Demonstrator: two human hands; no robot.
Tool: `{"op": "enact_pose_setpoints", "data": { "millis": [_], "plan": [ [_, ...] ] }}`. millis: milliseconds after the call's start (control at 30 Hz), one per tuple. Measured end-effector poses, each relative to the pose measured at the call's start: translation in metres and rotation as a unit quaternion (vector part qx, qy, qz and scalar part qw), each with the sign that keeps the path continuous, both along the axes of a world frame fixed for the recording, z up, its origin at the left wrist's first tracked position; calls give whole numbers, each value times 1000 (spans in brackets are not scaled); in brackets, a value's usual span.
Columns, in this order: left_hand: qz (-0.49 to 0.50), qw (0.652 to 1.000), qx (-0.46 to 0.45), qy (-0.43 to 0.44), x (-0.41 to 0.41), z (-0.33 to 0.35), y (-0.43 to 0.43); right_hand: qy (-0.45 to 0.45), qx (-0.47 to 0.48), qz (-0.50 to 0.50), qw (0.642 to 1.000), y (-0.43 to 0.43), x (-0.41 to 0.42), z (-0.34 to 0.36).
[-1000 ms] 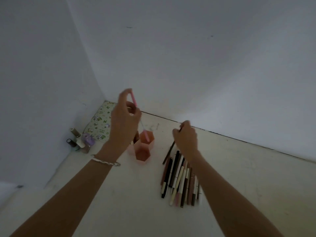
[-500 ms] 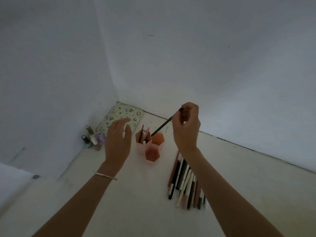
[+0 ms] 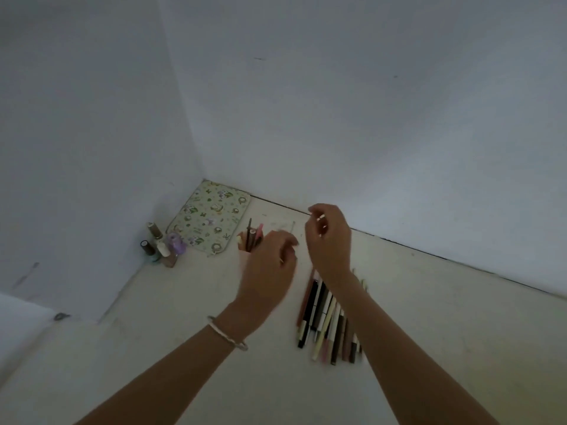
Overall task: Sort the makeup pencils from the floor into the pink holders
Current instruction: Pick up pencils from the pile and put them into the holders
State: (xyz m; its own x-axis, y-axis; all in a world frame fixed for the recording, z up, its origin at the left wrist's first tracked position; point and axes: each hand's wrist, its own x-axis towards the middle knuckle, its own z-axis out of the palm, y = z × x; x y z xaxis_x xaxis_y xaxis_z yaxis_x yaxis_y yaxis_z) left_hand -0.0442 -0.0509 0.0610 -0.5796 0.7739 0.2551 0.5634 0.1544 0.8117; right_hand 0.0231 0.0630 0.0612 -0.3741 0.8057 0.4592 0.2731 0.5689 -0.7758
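Observation:
The pink holders (image 3: 243,259) stand on the floor near the wall, mostly hidden behind my left hand (image 3: 270,265). Several pencils (image 3: 250,236) stick up out of them, one dark and one pink among them. My left hand is blurred, its back towards me, fingers loosely bent, and nothing shows in it. My right hand (image 3: 329,237) hovers just right of the holders with fingers apart and empty. A row of several makeup pencils (image 3: 322,314), black, cream, pink and brown, lies on the floor under my right forearm.
A floral pouch (image 3: 211,219) lies flat in the room corner. Several small nail polish bottles (image 3: 161,246) stand beside it against the left wall. White walls close off the left and the back. Pale bare floor (image 3: 171,317) spreads to the front left.
The dark pencil has left my right hand, and a dark pencil now stands in the holders. My left hand has swung right, in front of the holders.

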Motion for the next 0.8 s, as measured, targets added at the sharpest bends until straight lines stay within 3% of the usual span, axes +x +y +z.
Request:
{"op": "enact_pose_setpoints", "data": {
  "millis": [167, 400, 600, 700, 800],
  "plan": [
    [-44, 963, -263, 41, 47, -57, 29, -43, -53, -46, 997, 29, 44, -2],
    [-30, 919, -390, 38, 55, -89, 46, -74, -57, -67, 993, 36, 94, -31],
    [-45, 924, -369, 93, 48, -81, 46, -95, -82, -64, 990, 33, 96, -45],
    [8, 972, -235, 19, 33, -45, 53, -124, -112, -38, 985, 33, 83, -50],
    [56, 993, -104, 21, 13, -2, 58, -231, -163, -19, 959, 27, 59, -60]
  ]
}}
